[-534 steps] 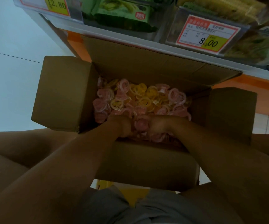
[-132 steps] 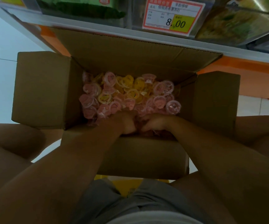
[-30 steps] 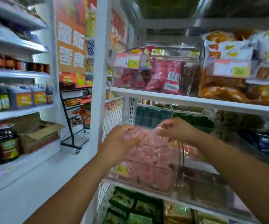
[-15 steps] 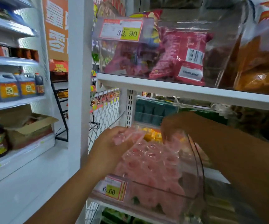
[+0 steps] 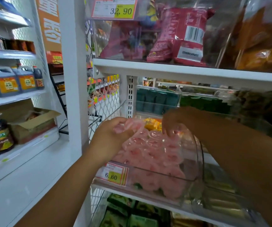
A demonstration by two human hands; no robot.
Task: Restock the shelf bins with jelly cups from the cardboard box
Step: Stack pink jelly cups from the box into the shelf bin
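Restock step, unloading a handful into the bin [image 5: 201, 154]. Left hand [image 5: 110, 136] sat over the bin's near left corner, fingers curled round a clump of pink cups [image 5: 128, 126]. Right hand [image 5: 175, 120] hung over the back of the bin, fingers bent down with the tips among the cups. Whether it gripped any could not be told through the clear wall. Bin stood on the shelf [image 5: 132, 194] behind the 6.60 tag [image 5: 114, 176], heaped with pink cups nearly to the rim, a few yellow ones at the back.

Judgement on doing it well: the heap was high, so a handful dropped from above would likely roll out over the low front. Better to bring the left hand down inside the walls and let go toward the back, where there looked to be room. The right hand could serve as a stop, then level the pile.

Against earlier frames: half a second before, both hands were in much the same pose over the same bin, with the left handful unreleased then too. Some four seconds before, both hands were down in the box, scooping cups. The box was no longer in view.
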